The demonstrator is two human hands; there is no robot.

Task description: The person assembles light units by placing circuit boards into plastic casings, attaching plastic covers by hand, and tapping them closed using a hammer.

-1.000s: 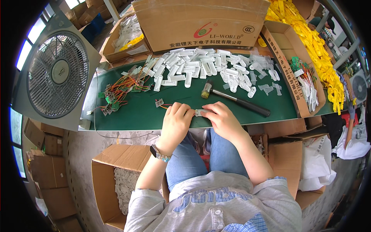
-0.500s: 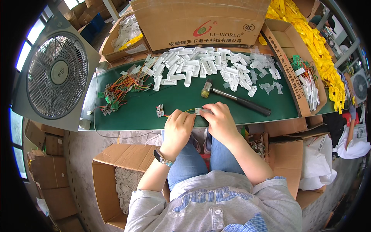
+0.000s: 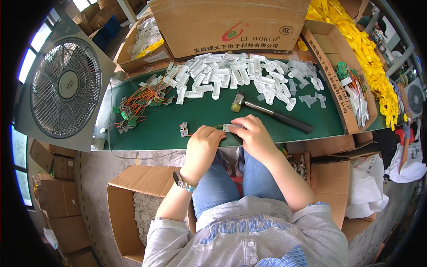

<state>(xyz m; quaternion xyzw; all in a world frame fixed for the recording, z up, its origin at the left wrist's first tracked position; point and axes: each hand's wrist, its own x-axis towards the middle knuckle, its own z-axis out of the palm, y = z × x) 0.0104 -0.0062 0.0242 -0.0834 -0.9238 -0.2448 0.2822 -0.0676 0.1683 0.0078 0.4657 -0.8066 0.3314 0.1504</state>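
At the near edge of the green bench, my right hand (image 3: pixel 252 135) pinches a small white plastic casing (image 3: pixel 227 128) between thumb and fingers. My left hand (image 3: pixel 204 143) is just left of it, fingers bent together near the casing's near end; what they grip is hidden. Thin red and yellow wires pass by my left fingers, linking the casing's area with a small circuit board (image 3: pixel 183 129) on the bench. A hammer (image 3: pixel 272 113) with a black handle lies beyond my right hand.
White casings (image 3: pixel 215 75) are heaped at the back, with clear plastic pieces (image 3: pixel 307 100) on the right. Wired circuit boards (image 3: pixel 144 100) pile up on the left beside a large fan (image 3: pixel 66 84). Cardboard boxes (image 3: pixel 231 31) border the bench; yellow parts (image 3: pixel 356 49) lie at far right.
My left hand has shifted slightly left and down, and my right hand has moved up slightly. The circuit board has changed position only a little.
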